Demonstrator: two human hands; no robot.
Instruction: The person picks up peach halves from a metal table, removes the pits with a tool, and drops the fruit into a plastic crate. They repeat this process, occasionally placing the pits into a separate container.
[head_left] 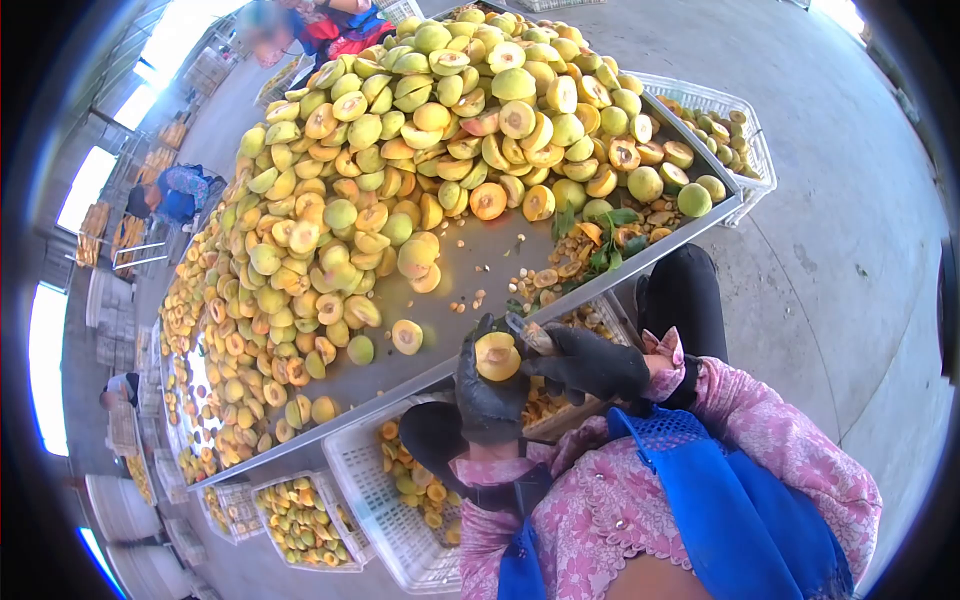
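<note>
A halved yellow fruit (497, 357) rests in my left hand (488, 395), its cut face turned up and the black-gloved fingers curled around it. My right hand (592, 364), gloved in black too, is closed on a small tool (531, 333) just right of the fruit; the tool's exact shape is hard to make out. Both hands are over the near edge of a metal table (420, 375). Beyond them a large heap of halved fruit (380, 170) covers much of the table. One half (407, 336) lies apart from the heap, cut face up.
Loose pits (468, 302) and green leaves (606, 255) lie on the table. White crates (375, 505) of fruit stand below the near edge, another (755, 160) at the right. A person (335, 30) is at the far side, others at the left.
</note>
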